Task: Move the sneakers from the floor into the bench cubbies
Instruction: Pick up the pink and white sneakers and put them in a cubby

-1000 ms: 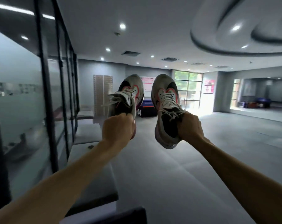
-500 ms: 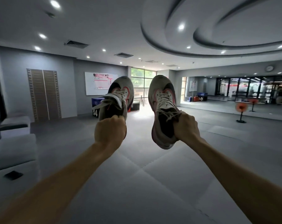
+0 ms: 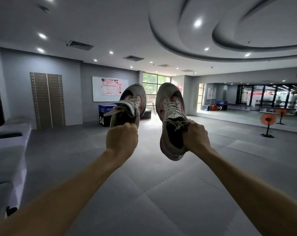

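Since half a second ago, more of the grey bench (image 3: pixel 8 150) is seen at the left edge. Both sneakers are held up, toes high, above the floor mats (image 3: pixel 161 193). One sneaker (image 3: pixel 129 106) is clutched by the left hand (image 3: pixel 121 138); its twin (image 3: pixel 171 116) is gripped by the right hand (image 3: pixel 195 138).

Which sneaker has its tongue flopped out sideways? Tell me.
The sneaker in the left hand: the left sneaker has its white tongue and a lace sticking out leftward. The right sneaker, held by the right hand, keeps its tongue flat under the laces.
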A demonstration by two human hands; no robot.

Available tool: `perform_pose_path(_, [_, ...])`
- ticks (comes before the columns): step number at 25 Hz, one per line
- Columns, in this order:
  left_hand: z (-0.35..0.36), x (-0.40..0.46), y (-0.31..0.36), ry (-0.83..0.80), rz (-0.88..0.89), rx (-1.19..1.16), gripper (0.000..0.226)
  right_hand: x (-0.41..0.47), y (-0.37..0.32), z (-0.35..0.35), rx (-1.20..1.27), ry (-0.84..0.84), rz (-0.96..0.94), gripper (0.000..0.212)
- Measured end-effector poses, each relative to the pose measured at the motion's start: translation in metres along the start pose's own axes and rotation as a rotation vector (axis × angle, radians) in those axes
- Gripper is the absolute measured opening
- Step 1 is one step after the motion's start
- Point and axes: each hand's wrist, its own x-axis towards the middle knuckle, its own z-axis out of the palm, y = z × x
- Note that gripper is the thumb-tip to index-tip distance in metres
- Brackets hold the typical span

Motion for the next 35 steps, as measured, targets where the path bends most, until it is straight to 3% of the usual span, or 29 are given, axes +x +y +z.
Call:
perform_pose_path(8, [0.185,0.118,0.039,-0.029,-0.028,0.028,0.011,0.17,0.08,0.143,-0.005,-0.021,0.005,0.021])
perform_pose_path(24, [0.559,0.373,0.053,-0.161,-0.091,0.094,0.022,0.538,0.181,0.435,0.038,-0.073,-0.028,0.022])
perform_pose_path(35, [0.8,0.51,-0.012,-0.204,-0.155,0.229,0.021,0.742,0.17,0.676,0.181,-0.191,-0.122,0.018])
